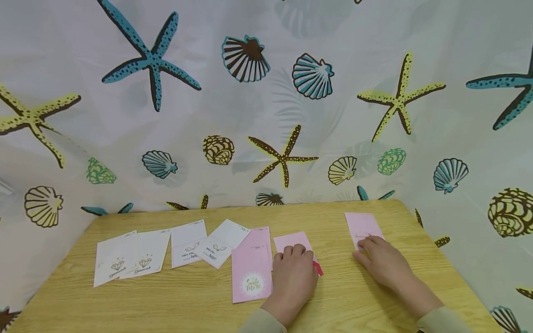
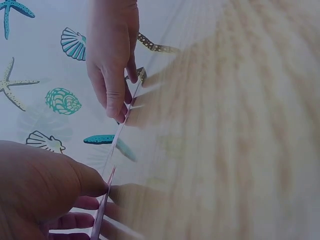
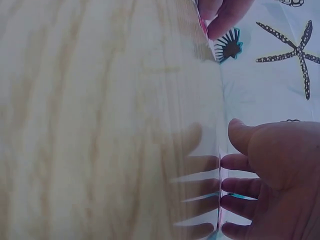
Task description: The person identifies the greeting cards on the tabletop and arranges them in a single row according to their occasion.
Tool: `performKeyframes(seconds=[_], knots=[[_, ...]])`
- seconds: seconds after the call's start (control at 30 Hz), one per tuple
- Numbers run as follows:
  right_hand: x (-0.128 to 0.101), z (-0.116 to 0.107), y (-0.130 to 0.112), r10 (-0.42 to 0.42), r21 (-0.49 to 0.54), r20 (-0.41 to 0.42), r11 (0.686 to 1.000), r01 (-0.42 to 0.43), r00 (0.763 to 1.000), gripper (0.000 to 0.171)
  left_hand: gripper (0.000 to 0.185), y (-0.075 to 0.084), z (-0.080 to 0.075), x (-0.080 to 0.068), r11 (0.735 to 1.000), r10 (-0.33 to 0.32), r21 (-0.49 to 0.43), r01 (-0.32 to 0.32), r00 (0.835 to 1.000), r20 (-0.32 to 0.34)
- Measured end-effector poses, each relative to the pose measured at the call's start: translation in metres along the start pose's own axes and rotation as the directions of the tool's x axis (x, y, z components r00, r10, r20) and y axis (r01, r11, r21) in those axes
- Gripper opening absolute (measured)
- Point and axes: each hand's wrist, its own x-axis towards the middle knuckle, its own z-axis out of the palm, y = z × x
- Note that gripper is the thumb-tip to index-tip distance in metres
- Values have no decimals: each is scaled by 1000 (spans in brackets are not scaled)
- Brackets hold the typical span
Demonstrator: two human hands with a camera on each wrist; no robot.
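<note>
My left hand (image 1: 293, 266) lies palm down on a small pink card (image 1: 291, 240) near the table's middle, fingers only lightly bent. A red bit (image 1: 318, 268) peeks out at the hand's right side. My right hand (image 1: 381, 261) rests its straight fingertips on the near end of another pink card (image 1: 361, 225) at the right. In the left wrist view the left hand (image 2: 45, 195) presses its card's thin edge (image 2: 106, 192). In the right wrist view the right hand (image 3: 265, 175) lays flat fingers on its card's edge (image 3: 220, 200).
A larger pink card printed "Smile More" (image 1: 251, 273) lies just left of my left hand. Several white printed cards (image 1: 166, 252) are spread across the left of the wooden table (image 1: 166, 305). A cloth with shells and starfish (image 1: 266, 92) hangs behind and to the sides.
</note>
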Motion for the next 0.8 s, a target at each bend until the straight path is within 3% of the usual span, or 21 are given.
performKeyframes(seconds=[0.23, 0.8], knots=[[2, -5, 18, 15, 1, -3, 1000, -15, 1000, 46, 25, 0, 4, -1, 1000, 2, -2, -2, 1000, -3], [9, -12, 54, 80, 40, 9, 996, -80, 997, 49, 24, 2, -10, 1, 999, -18, -28, 20, 998, 54]])
